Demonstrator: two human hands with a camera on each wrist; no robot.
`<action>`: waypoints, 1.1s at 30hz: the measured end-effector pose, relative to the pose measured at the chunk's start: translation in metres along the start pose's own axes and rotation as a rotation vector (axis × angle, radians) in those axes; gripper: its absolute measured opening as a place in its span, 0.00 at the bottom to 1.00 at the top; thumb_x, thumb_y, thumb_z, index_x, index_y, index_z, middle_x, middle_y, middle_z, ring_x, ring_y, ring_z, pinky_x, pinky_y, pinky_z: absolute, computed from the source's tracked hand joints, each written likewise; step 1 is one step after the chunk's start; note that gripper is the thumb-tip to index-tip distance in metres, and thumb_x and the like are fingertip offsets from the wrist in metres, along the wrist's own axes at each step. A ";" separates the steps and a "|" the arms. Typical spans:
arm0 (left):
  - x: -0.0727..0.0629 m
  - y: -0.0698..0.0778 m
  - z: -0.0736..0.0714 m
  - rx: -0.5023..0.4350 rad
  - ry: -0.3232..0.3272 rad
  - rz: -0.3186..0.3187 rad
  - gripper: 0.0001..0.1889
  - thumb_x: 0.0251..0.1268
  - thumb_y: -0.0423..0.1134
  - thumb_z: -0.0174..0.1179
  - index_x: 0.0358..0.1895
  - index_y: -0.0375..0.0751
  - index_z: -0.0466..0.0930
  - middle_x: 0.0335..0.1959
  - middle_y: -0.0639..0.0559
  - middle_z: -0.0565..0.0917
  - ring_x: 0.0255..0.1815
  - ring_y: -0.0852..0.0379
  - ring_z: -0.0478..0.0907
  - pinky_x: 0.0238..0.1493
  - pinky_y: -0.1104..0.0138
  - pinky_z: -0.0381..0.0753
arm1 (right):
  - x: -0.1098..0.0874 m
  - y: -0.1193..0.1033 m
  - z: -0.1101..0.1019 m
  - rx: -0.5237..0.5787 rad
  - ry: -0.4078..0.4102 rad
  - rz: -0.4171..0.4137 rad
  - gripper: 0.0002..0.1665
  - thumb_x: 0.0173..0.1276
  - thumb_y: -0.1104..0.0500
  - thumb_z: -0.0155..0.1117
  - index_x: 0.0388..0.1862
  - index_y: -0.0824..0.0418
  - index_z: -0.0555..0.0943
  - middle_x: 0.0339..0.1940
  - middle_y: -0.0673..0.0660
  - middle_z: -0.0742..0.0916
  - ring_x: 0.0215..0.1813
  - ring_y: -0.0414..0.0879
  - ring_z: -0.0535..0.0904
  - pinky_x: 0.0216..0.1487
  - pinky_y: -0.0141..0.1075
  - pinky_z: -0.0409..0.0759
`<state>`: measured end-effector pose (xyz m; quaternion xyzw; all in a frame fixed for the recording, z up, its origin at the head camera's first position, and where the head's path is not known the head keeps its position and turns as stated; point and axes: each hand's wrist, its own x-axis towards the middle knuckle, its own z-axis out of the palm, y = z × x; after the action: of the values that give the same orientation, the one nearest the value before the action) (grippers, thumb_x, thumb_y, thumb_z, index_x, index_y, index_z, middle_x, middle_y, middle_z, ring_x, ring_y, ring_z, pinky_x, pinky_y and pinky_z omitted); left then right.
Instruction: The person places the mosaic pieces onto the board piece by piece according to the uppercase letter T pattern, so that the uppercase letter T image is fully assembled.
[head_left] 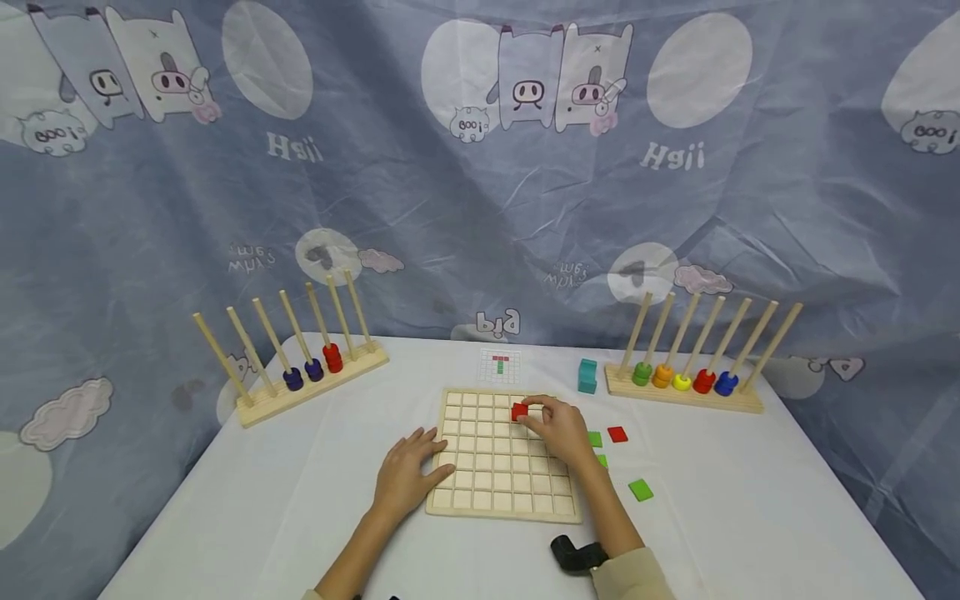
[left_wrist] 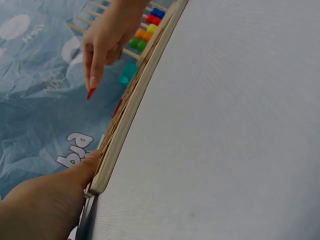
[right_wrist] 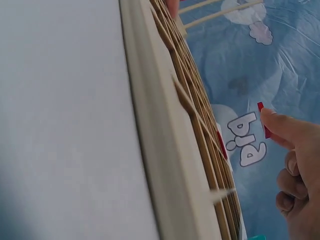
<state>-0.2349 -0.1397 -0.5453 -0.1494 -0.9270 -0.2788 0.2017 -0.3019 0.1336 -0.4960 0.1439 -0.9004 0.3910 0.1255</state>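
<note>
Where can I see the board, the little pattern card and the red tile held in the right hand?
Board [head_left: 492, 460]: head view, on its bare middle squares.
Card [head_left: 500, 367]: head view, on the green stem of its T.
Red tile [left_wrist: 90, 94]: left wrist view, on its exposed end.

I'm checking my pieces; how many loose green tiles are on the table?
3: the far tile, the middle tile and the near tile, all right of the board. The right arm may hide more.
</note>
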 end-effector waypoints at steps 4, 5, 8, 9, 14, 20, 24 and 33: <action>0.000 0.001 0.002 -0.028 0.010 -0.002 0.24 0.51 0.54 0.66 0.49 0.44 0.81 0.58 0.45 0.75 0.62 0.43 0.67 0.62 0.46 0.60 | 0.005 -0.002 0.010 -0.014 -0.010 0.007 0.19 0.53 0.48 0.71 0.43 0.55 0.84 0.08 0.47 0.65 0.13 0.37 0.54 0.13 0.29 0.52; -0.001 0.001 0.003 -0.035 0.011 -0.003 0.24 0.51 0.54 0.66 0.49 0.44 0.81 0.58 0.45 0.75 0.63 0.43 0.67 0.63 0.46 0.59 | 0.006 -0.001 0.014 -0.019 -0.009 0.003 0.20 0.53 0.48 0.71 0.43 0.55 0.84 0.08 0.47 0.66 0.13 0.37 0.54 0.14 0.29 0.53; -0.001 0.000 0.004 -0.045 0.016 -0.005 0.24 0.51 0.54 0.66 0.49 0.44 0.81 0.58 0.46 0.75 0.63 0.43 0.66 0.63 0.47 0.59 | 0.009 0.002 0.023 -0.030 -0.009 -0.013 0.20 0.53 0.49 0.72 0.43 0.56 0.84 0.09 0.47 0.67 0.13 0.37 0.56 0.14 0.30 0.54; -0.001 0.000 0.004 -0.049 0.016 -0.008 0.24 0.51 0.54 0.66 0.49 0.44 0.81 0.59 0.46 0.75 0.63 0.43 0.66 0.63 0.47 0.59 | 0.011 0.004 0.025 -0.032 -0.011 -0.021 0.20 0.53 0.49 0.72 0.43 0.57 0.84 0.09 0.47 0.67 0.14 0.37 0.57 0.14 0.30 0.54; -0.001 0.000 0.004 -0.068 0.012 -0.017 0.24 0.51 0.53 0.67 0.49 0.45 0.81 0.59 0.46 0.75 0.63 0.44 0.66 0.64 0.47 0.58 | 0.017 0.010 0.036 -0.038 -0.031 -0.016 0.20 0.54 0.49 0.71 0.44 0.56 0.83 0.09 0.47 0.68 0.13 0.38 0.58 0.15 0.30 0.55; -0.002 -0.002 0.004 -0.066 0.014 -0.021 0.24 0.51 0.53 0.66 0.50 0.45 0.81 0.59 0.46 0.75 0.63 0.44 0.66 0.64 0.48 0.58 | 0.020 0.013 0.042 -0.047 -0.067 0.002 0.19 0.54 0.50 0.71 0.43 0.56 0.83 0.10 0.47 0.66 0.15 0.39 0.57 0.16 0.31 0.54; -0.003 -0.003 0.005 -0.065 0.008 -0.025 0.25 0.51 0.55 0.66 0.50 0.45 0.81 0.59 0.47 0.75 0.64 0.45 0.65 0.64 0.48 0.57 | 0.021 0.014 0.044 -0.060 -0.083 0.016 0.18 0.54 0.50 0.71 0.43 0.55 0.83 0.09 0.47 0.66 0.15 0.39 0.57 0.17 0.31 0.54; -0.002 -0.004 0.005 -0.081 0.013 -0.016 0.24 0.51 0.54 0.66 0.51 0.46 0.81 0.59 0.47 0.75 0.63 0.44 0.66 0.64 0.48 0.57 | 0.021 0.014 0.043 -0.057 -0.081 0.003 0.19 0.53 0.49 0.72 0.42 0.56 0.84 0.10 0.47 0.65 0.16 0.39 0.56 0.17 0.31 0.53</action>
<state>-0.2359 -0.1406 -0.5523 -0.1482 -0.9147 -0.3189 0.1993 -0.3316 0.1077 -0.5270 0.1546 -0.9157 0.3592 0.0926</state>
